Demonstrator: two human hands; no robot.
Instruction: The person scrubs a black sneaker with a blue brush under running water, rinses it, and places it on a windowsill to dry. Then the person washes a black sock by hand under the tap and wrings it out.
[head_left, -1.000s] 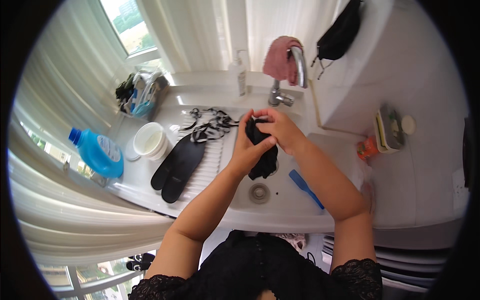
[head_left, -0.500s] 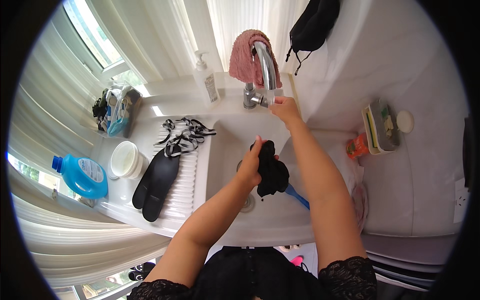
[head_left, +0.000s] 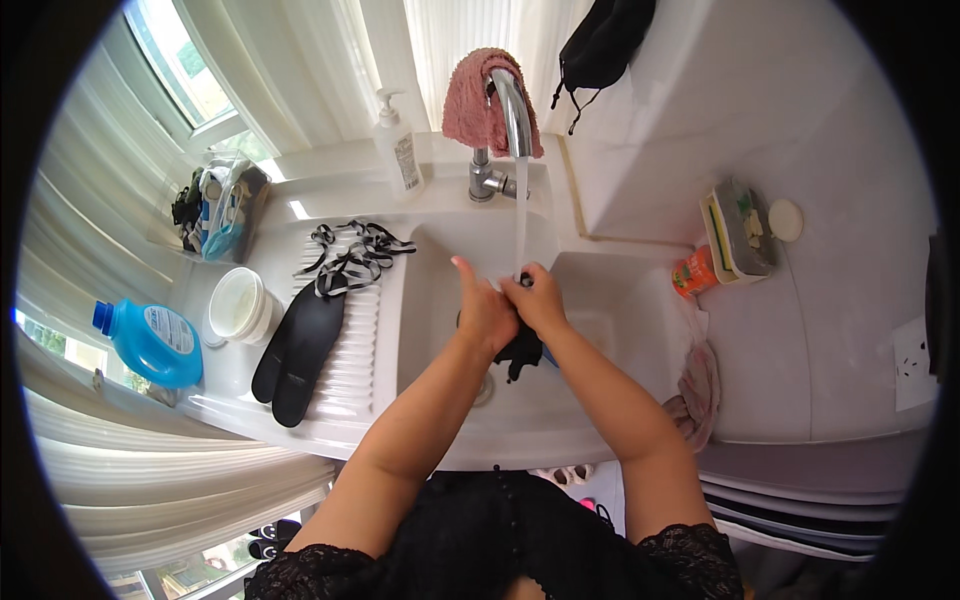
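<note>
A dark, wet cloth item (head_left: pixel 522 350) is gripped by both hands over the white sink basin (head_left: pixel 600 400), directly under the thin stream of water (head_left: pixel 519 215) that falls from the curved metal tap (head_left: pixel 508 105). The left hand (head_left: pixel 483 312) is closed around the cloth's upper part, its thumb raised and pointing toward the tap. The right hand (head_left: pixel 537 298) is curled against it, fingers folded over the same bunch of fabric, so that the 2 hands are pressed together. The rest of the cloth hangs below the hands, above the drain. Both bare forearms are brought in from the lower edge and converge at the middle of the basin, elbows apart.

A pink towel (head_left: pixel 478 108) is draped over the tap. Just left of it, a white pump bottle (head_left: pixel 397 142) with a pale label is stood on the back ledge. On the ribbed draining board (head_left: pixel 362 350) 2 dark insoles (head_left: pixel 298 345) are laid side by side, with black-and-white laces (head_left: pixel 352 258) heaped above them. A white round tub (head_left: pixel 238 303) is placed beside the insoles, and a blue jug-shaped bottle (head_left: pixel 150 342) with a pale label lies further left. On the right counter a small orange container (head_left: pixel 693 272) is seen next to a rectangular box (head_left: pixel 738 228).
</note>
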